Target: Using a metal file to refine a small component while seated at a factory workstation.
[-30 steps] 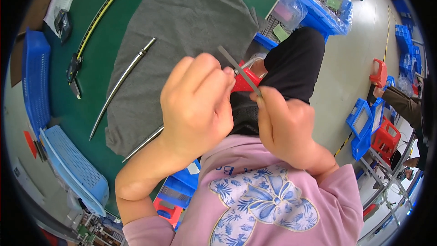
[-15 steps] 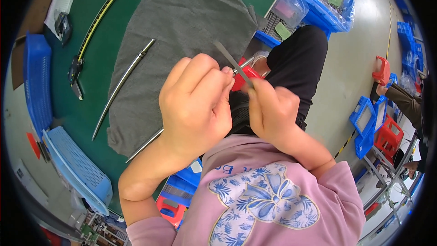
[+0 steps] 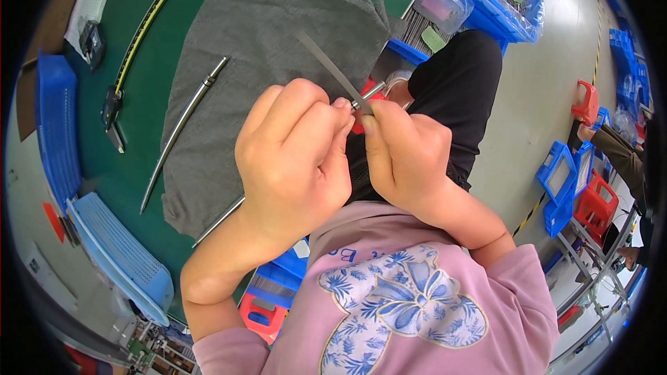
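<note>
— What are your hands doing?
— My left hand (image 3: 295, 156) is pinching a thin metal strip (image 3: 333, 73) against my right hand (image 3: 403, 160), fingers pressed together, above my lap
— Room around?
— The grey cloth (image 3: 264, 35) is lying leftward, the curved metal rod (image 3: 182, 125) resting on it

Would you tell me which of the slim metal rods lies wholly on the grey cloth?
The long curved rod left of both hands; the other rod pokes out below the left hand.

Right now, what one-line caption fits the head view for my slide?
Left hand and right hand pinch a thin metal strip above a grey cloth on a green table.
</note>
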The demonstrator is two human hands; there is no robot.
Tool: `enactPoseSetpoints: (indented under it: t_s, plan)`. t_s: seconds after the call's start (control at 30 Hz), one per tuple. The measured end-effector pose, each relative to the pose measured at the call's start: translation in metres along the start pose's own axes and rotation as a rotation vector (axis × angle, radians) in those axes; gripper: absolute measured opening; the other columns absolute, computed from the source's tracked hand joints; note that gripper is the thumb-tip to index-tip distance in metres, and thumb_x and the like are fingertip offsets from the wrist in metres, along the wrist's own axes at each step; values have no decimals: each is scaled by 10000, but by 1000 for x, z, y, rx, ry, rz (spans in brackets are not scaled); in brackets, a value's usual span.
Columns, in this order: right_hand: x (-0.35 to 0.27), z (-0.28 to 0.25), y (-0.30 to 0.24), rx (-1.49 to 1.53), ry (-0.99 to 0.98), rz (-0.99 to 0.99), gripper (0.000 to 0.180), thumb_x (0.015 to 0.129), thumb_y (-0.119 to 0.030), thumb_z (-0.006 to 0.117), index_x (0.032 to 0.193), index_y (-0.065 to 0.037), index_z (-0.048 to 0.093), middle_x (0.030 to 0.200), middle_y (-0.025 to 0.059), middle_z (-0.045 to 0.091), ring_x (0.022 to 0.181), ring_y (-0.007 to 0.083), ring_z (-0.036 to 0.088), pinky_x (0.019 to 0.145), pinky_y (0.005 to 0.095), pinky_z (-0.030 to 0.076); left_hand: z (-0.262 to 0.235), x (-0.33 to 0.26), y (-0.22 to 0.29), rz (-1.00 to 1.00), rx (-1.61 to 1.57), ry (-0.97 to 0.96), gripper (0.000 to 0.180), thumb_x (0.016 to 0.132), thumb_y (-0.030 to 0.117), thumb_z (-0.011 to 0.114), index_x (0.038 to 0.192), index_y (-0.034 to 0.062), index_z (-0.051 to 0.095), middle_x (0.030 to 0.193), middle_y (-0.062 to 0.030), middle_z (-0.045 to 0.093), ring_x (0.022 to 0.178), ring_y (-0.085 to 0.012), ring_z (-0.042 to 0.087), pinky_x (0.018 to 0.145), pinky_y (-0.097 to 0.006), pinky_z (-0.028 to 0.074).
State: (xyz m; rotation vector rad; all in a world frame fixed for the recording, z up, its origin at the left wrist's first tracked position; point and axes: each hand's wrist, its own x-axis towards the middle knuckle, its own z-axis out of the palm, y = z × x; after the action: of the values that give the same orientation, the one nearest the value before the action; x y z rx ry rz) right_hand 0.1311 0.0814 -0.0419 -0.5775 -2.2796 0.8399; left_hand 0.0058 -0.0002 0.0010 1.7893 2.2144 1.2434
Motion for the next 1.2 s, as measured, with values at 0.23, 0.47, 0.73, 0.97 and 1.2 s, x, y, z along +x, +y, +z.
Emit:
enactPoseSetpoints:
  t_s: [0.23, 0.47, 0.73, 0.97, 1.2]
  plan:
    - [-19, 3, 11, 12, 5, -11, 156, 792, -89, 674, 926, -29, 622, 505, 52, 512, 414, 230, 526, 418, 332, 385, -1, 1, 1, -4, -8, -24, 162, 678, -74, 690, 732, 18, 568, 715, -76, 509, 599, -252, 480, 517, -351, 389]
    - [-23, 16, 23, 55, 40, -31, 211, 763, -93, 693, 955, -42, 623, 547, 66, 547, 445, 231, 551, 437, 337, 396, 0, 1, 0, -12, -19, -17, 167, 673, -79, 692, 717, 14, 560, 708, -80, 505, 600, -256, 487, 514, -352, 385]
    - [-23, 15, 25, 53, 15, -28, 220, 753, -87, 700, 953, -42, 618, 552, 69, 550, 448, 237, 550, 437, 342, 394, 1, 2, -1, -21, -27, -11, 168, 672, -78, 689, 720, 15, 558, 711, -81, 506, 599, -258, 484, 515, -354, 387]
    - [-23, 15, 21, 62, -17, 3, 193, 760, -83, 693, 934, -52, 616, 541, 69, 537, 456, 254, 548, 446, 349, 399, 1, 0, 0, -9, -34, -17, 169, 677, -71, 689, 720, 18, 551, 717, -79, 505, 601, -256, 483, 515, -356, 390]
    - [-23, 13, 24, 91, -30, 7, 115, 783, -73, 667, 844, -55, 571, 531, 67, 530, 452, 261, 545, 448, 353, 399, 1, 2, 0, -8, -38, -7, 165, 680, -68, 686, 719, 19, 551, 718, -78, 502, 600, -255, 480, 513, -355, 387]
